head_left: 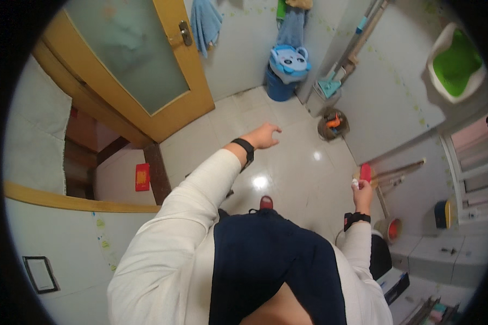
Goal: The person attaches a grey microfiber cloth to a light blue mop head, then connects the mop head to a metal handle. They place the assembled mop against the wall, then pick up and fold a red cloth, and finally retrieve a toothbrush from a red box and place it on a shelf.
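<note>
My left hand is stretched out over the pale tiled floor, its fingers apart with nothing in them. A black band circles that wrist. Farther right, my right hand is closed on a small white crumpled thing, perhaps tissue; most of it is hidden by the fingers. Just beyond the right hand, near the wall, is a red object, and wooden handles lean close by. Both my arms are in white sleeves.
A yellow-framed door with frosted glass stands at the left. At the back is a blue bin with a blue-and-white cartoon-faced item over it. A mop and a brown basket line the right wall, below a green-and-white basin.
</note>
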Demonstrator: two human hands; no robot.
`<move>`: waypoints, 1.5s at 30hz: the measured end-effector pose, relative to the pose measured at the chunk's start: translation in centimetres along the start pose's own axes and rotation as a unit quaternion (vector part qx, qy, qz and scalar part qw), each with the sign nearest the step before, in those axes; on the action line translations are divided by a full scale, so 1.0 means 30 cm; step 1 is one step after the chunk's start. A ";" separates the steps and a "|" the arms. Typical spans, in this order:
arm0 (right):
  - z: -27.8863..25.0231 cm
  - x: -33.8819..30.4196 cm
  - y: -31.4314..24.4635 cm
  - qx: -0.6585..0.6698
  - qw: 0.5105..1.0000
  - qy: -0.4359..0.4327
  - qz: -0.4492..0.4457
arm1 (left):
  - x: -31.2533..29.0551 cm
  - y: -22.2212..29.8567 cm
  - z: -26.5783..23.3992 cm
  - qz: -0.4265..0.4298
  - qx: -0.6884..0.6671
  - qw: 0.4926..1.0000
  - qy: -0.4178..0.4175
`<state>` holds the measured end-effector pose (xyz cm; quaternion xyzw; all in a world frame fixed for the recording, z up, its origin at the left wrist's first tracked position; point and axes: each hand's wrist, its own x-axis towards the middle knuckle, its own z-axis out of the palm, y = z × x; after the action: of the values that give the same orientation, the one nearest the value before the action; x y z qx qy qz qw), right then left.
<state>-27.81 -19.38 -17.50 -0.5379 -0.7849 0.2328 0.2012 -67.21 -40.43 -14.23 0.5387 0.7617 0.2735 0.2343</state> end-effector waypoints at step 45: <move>0.264 0.506 -0.700 0.328 0.900 -0.257 -0.127 | 0.621 0.170 -0.052 0.046 -0.215 0.964 -0.152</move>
<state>-53.22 -12.89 -10.70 -0.2587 -0.7498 0.5802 0.1853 -70.46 -21.65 -10.82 0.5458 0.6147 0.3560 0.4444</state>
